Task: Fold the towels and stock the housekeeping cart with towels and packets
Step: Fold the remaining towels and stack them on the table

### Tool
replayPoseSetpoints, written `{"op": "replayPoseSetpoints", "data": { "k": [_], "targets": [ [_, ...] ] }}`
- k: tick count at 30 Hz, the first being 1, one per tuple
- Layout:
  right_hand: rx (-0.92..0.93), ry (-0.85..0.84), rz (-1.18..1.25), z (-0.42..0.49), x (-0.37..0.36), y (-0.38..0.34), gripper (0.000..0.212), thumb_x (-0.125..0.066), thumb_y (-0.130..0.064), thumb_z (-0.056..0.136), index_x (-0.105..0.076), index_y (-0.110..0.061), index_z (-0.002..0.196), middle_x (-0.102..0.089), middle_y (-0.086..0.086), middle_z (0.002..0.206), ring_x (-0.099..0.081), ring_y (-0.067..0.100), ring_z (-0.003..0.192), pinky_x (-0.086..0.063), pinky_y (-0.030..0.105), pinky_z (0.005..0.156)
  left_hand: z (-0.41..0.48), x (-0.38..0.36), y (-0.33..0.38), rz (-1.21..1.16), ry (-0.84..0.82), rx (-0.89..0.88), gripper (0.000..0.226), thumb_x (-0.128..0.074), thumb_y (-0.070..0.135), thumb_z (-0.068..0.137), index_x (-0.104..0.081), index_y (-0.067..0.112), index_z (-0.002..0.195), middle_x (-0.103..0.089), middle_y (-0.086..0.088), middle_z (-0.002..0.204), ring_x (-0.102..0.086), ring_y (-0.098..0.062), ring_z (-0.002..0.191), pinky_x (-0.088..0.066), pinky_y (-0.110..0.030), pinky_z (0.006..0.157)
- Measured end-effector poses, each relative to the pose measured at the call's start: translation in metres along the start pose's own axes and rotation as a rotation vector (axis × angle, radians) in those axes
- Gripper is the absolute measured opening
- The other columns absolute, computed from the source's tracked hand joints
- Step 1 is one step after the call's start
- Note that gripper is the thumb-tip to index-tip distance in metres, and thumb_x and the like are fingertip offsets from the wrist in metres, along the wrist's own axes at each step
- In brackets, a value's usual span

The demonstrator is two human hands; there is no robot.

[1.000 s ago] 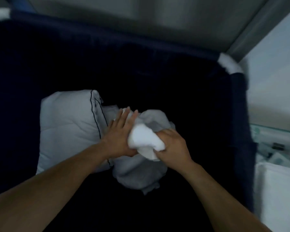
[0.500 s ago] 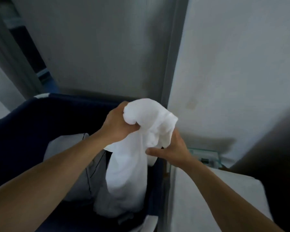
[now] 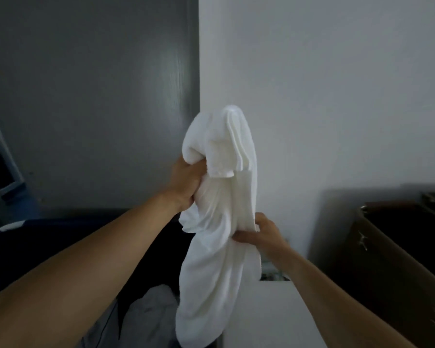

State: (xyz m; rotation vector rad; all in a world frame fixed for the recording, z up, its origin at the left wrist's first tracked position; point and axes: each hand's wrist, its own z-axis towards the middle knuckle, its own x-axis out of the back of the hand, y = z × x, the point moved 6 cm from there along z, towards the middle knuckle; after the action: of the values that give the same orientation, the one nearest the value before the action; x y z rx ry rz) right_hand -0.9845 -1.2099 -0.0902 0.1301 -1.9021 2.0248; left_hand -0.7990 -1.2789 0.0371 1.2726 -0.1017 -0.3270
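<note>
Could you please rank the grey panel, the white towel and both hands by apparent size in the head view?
grey panel
white towel
left hand and right hand, which look too alike to rank

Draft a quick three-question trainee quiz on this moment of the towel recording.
1. True or false: the white towel is already folded into a flat, neat square.
2. Which hand grips the towel higher up? A) the left hand B) the right hand C) neither, they are level
3. Fill in: the towel is held up in the air by ___ hands.

Key: 1 false, as it hangs bunched and loose. 2 A. 3 both.
</note>
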Motion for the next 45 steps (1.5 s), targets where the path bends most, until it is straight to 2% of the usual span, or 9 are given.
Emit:
{"op": "replayPoseSetpoints", "data": {
  "k": [7,18,23,29,33,37,39,42,45],
  "targets": [
    [-0.020,0.435,0.055,-0.034,0.082,-0.028,0.026,-0.080,-0.014,0.069,-0.063,-0.007,0.086,-0.066,0.016,0.081,-0.060,0.024,0.072,-0.054,0.046,0.067,0.014,-0.038,-0.007,-0.192,-0.048,0.044,0.033,-0.072,0.023,0.087,-0.067,0.010,0.117,-0.073,-0.010,0.109,-0.070,-0.027,0.101,-0.060,-0.040,0.076],
    [0.025,0.574,-0.038,-0.073,0.161,-0.010,0.034,-0.085,-0.025,0.072,-0.052,-0.025,0.082,-0.059,-0.003,0.082,-0.054,0.011,0.069,-0.040,0.025,0.058,-0.025,-0.100,-0.081,-0.232,-0.073,0.196,0.043,-0.077,0.032,0.080,-0.067,0.018,0.119,-0.074,-0.003,0.109,-0.071,-0.024,0.101,-0.059,-0.036,0.074],
    [-0.157,0.329,-0.167,-0.085,0.151,0.092,0.036,-0.084,-0.019,0.074,-0.049,-0.023,0.081,-0.057,-0.002,0.082,-0.050,0.009,0.069,-0.042,0.023,0.059,-0.103,-0.100,-0.189,0.246,-0.281,0.626,0.058,-0.083,0.030,0.074,-0.059,0.020,0.126,-0.071,-0.005,0.113,-0.066,-0.028,0.105,-0.056,-0.047,0.090],
    [-0.233,-0.102,-0.415,-0.108,0.110,0.196,0.043,-0.080,-0.026,0.075,-0.038,-0.034,0.081,-0.049,-0.013,0.084,-0.049,0.012,0.083,-0.047,0.028,0.079,-0.178,-0.099,-0.240,1.178,-0.668,1.020,0.066,-0.074,0.048,0.071,-0.051,0.024,0.128,-0.058,0.001,0.115,-0.060,-0.020,0.106,-0.054,-0.031,0.081],
    [-0.233,-0.118,-0.434,-0.109,0.109,0.210,0.037,-0.076,-0.029,0.078,-0.040,-0.032,0.084,-0.052,-0.014,0.083,-0.049,0.005,0.075,-0.038,0.015,0.064,-0.162,-0.136,-0.221,1.535,-0.598,0.618,0.028,-0.063,0.046,0.075,-0.058,0.025,0.093,-0.064,0.005,0.091,-0.064,-0.014,0.083,-0.048,-0.024,0.064],
    [-0.092,-0.169,-0.498,-0.098,0.102,0.183,0.037,-0.077,-0.025,0.076,-0.048,-0.031,0.096,-0.055,-0.016,0.091,-0.057,0.012,0.089,-0.044,0.022,0.079,-0.143,-0.192,-0.206,1.547,-0.660,-0.069,0.082,-0.071,0.045,0.070,-0.034,0.026,0.141,-0.034,-0.001,0.144,-0.029,-0.025,0.138,-0.033,-0.036,0.107],
    [-0.015,-0.176,-0.537,-0.093,0.101,0.168,0.039,-0.075,-0.026,0.075,-0.053,-0.030,0.106,-0.060,-0.015,0.098,-0.061,0.013,0.094,-0.044,0.021,0.079,-0.140,-0.205,-0.206,1.552,-0.781,-0.085,0.096,-0.071,0.045,0.074,-0.018,0.030,0.152,-0.017,0.002,0.157,-0.010,-0.023,0.149,-0.020,-0.039,0.116],
    [0.056,-0.075,-0.512,-0.096,0.112,0.152,0.041,-0.078,-0.037,0.071,-0.058,-0.026,0.106,-0.063,-0.015,0.094,-0.063,0.010,0.089,-0.042,0.019,0.076,-0.132,-0.201,-0.208,1.492,-0.749,0.027,0.049,-0.066,0.042,0.081,-0.052,0.033,0.127,-0.060,0.002,0.126,-0.056,-0.023,0.118,-0.041,-0.030,0.087],
    [0.057,0.021,-0.410,-0.102,0.119,0.149,0.043,-0.085,-0.029,0.070,-0.062,-0.017,0.105,-0.067,-0.008,0.094,-0.065,0.016,0.087,-0.049,0.030,0.078,-0.126,-0.201,-0.201,1.367,-0.752,0.056,0.017,-0.061,0.038,0.084,-0.055,0.030,0.099,-0.066,0.002,0.108,-0.062,-0.023,0.097,-0.042,-0.030,0.073]
  ]
}}
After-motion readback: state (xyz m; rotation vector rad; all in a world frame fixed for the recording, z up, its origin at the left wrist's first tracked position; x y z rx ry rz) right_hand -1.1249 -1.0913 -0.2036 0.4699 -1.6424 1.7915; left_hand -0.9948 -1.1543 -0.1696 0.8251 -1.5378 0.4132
